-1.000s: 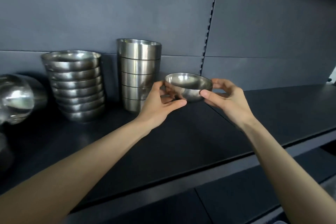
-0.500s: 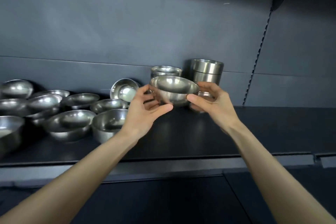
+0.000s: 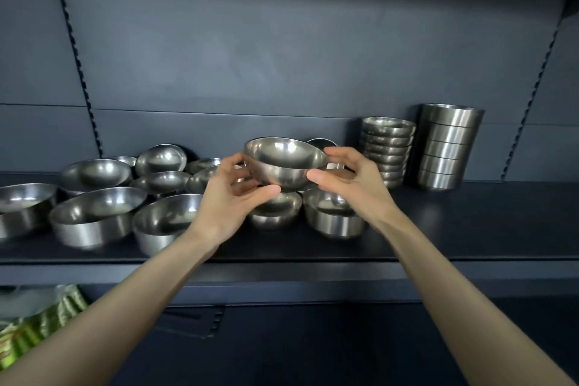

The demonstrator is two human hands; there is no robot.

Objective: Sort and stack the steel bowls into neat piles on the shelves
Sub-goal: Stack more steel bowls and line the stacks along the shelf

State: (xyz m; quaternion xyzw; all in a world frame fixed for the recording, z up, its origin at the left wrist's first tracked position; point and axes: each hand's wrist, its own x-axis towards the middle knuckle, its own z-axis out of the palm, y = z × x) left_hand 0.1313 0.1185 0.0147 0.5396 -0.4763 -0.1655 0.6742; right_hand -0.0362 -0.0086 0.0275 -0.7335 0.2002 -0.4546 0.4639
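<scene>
A round steel bowl [image 3: 283,163] hangs in the air above the dark shelf [image 3: 470,222], gripped from both sides. My left hand [image 3: 233,200] curls round its left wall and my right hand [image 3: 351,185] holds its right wall. Several loose steel bowls [image 3: 97,216] lie scattered on the shelf below and to the left. At the back right stand two neat piles: a stack of shallow bowls [image 3: 387,152] and a taller stack of straight-walled bowls [image 3: 446,147].
The grey back panel has slotted uprights [image 3: 80,72] on both sides. The shelf's front edge [image 3: 282,271] runs across below my wrists. Green-striped material [image 3: 37,320] shows on the lower level at the left. Bare shelf lies to the right of the piles.
The view has swung left: the two piles have slid to the right and the heap of loose bowls has come into view. Both hands still hold the same bowl, now over that heap.
</scene>
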